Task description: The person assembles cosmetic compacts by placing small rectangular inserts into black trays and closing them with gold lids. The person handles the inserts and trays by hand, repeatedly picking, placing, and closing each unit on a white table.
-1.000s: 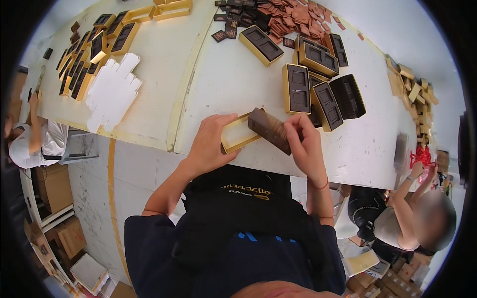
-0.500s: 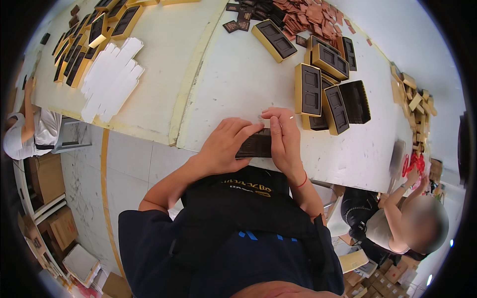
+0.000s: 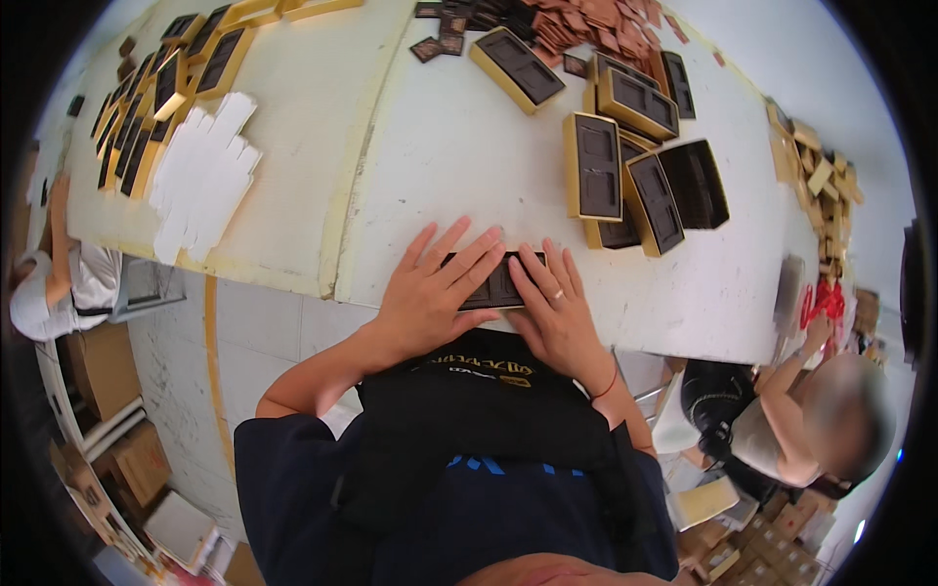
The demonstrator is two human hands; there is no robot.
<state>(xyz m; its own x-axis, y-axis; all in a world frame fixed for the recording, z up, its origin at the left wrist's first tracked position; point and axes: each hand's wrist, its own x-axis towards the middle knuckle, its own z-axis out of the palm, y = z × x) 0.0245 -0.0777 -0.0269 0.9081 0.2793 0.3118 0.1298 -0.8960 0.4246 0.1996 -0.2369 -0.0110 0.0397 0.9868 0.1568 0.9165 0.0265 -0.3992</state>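
A dark brown compartment box point(image 3: 494, 290) lies at the table's near edge, right in front of my body. My left hand point(image 3: 435, 283) rests over its left end, fingers stretched out and spread, with the thumb along the near side. Across its right end lies my right hand point(image 3: 557, 308), fingers also extended, a ring on one of them. Between the hands, part of the box's recessed top shows; its ends are hidden beneath my fingers.
Right of my hands stand several gold boxes with dark inserts point(image 3: 594, 168) and an open black box point(image 3: 696, 186). Beyond are brown-red squares point(image 3: 601, 27) and black squares point(image 3: 454, 24). White card strips point(image 3: 203, 171) lie left. A co-worker point(image 3: 782, 420) sits at right.
My right hand has uncurled and come down flat on the box's right end. My left fingers have spread out over the left end. The view has shifted slightly.
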